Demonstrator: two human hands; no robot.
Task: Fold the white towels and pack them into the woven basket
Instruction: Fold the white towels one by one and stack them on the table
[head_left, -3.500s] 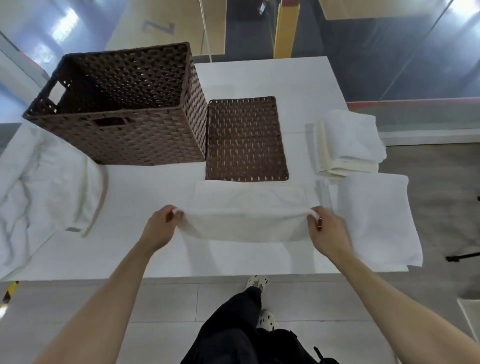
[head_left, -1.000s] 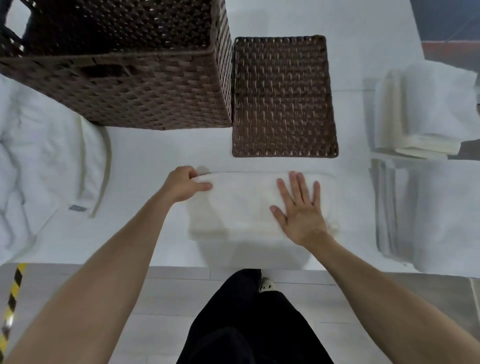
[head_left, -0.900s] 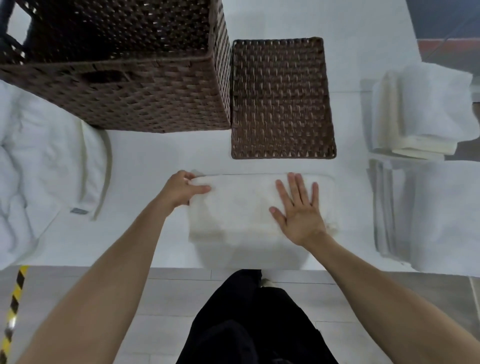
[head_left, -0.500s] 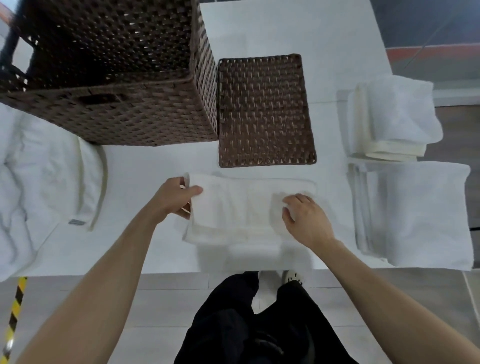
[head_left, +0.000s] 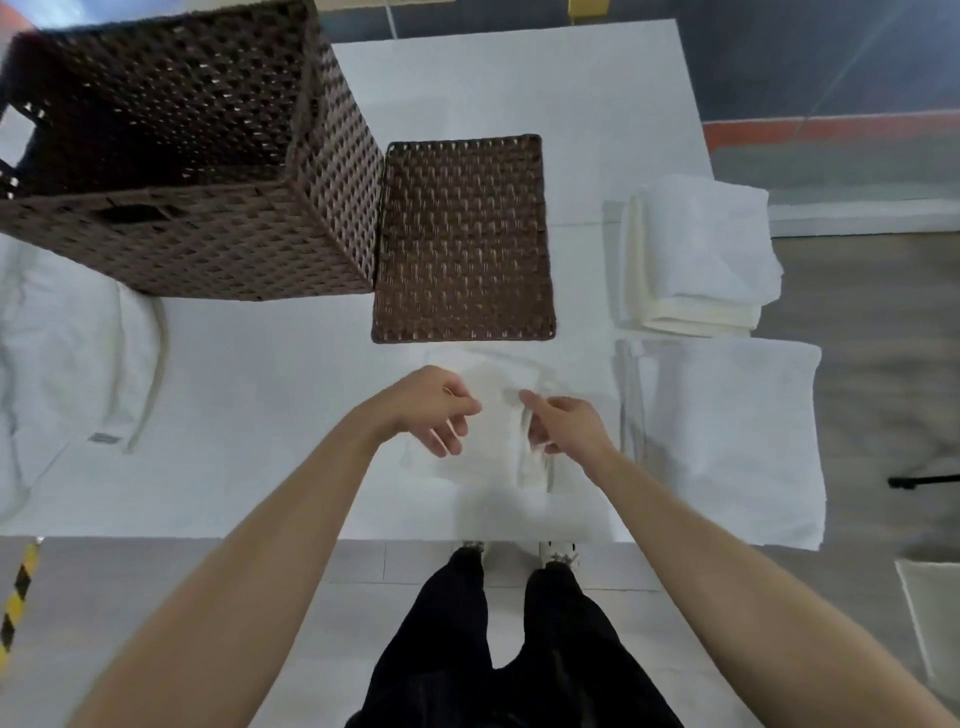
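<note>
A white towel (head_left: 497, 422), folded small and blurred by motion, lies on the white table (head_left: 249, 447) near its front edge, just in front of the flat woven lid (head_left: 462, 239). My left hand (head_left: 434, 408) hovers over the towel's left part with its fingers spread and nothing in them. My right hand (head_left: 566, 423) is at the towel's right edge, its fingers curled into the folded layers. The big brown woven basket (head_left: 208, 249) stands at the back left; what I see of its inside is dark and bare.
Two folded towels (head_left: 701, 249) are stacked at the right, and a larger flat towel (head_left: 727, 436) lies in front of them, overhanging the table's edge. A heap of crumpled white towels (head_left: 57, 364) covers the left end. My legs stand below the front edge.
The wide folded strip has become a narrower packet: its left end was brought over toward the right. My left hand has let go and lifted; my right hand moved from pressing the middle to the right edge.
</note>
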